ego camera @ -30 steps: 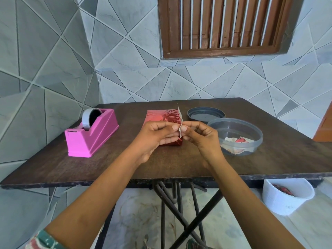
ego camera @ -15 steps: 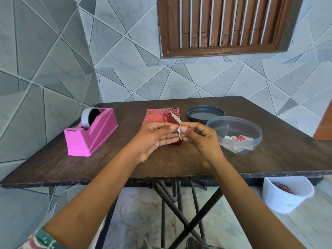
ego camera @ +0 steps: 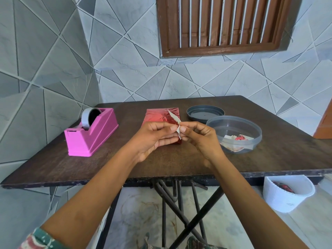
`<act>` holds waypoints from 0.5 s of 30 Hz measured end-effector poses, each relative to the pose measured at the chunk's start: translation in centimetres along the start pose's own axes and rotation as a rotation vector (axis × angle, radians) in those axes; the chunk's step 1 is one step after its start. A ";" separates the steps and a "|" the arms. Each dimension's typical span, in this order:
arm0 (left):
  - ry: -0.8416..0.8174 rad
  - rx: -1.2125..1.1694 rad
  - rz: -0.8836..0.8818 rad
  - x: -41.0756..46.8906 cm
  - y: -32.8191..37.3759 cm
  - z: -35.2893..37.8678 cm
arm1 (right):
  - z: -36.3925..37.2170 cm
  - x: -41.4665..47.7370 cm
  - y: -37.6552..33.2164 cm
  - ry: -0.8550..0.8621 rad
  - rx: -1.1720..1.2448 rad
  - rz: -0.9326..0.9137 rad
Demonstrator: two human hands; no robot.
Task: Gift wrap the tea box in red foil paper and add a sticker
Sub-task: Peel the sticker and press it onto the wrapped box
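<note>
dispenser [ego camera: 91,133] left of box [ego camera: 158,116], lid [ego camera: 205,113] right

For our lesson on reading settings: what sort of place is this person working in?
Probably a home room used for crafts: tiled walls, a wooden shuttered window, and a folding table holding a tape dispenser.

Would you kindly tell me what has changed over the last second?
The sticker, first standing straight, has bent, and its tip now leans left over the red box. The left hand and right hand keep their grip on its lower end. The box, dispenser, tub and lid stayed put.
</note>
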State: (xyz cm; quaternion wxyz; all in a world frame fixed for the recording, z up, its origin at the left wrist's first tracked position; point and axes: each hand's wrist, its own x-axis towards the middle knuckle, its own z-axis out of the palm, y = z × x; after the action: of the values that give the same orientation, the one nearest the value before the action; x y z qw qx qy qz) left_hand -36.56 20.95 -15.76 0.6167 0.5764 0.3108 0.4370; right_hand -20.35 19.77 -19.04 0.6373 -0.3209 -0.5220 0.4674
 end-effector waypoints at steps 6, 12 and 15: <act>-0.014 -0.083 -0.034 0.1 -0.2 0.1 | 0.0 -0.1 -0.3 -0.045 0.020 0.023; 0.012 -0.108 -0.051 0.2 -0.2 0.2 | 0.2 -0.1 -0.3 -0.064 0.027 0.018; 0.056 -0.123 -0.041 0.3 -0.3 0.3 | 0.4 0.0 -0.1 -0.064 0.022 -0.002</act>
State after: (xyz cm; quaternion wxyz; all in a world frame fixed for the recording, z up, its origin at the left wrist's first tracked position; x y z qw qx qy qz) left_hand -36.13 21.10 -16.00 0.6510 0.5182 0.3123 0.4585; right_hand -20.66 19.68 -18.86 0.6241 -0.2981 -0.5373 0.4826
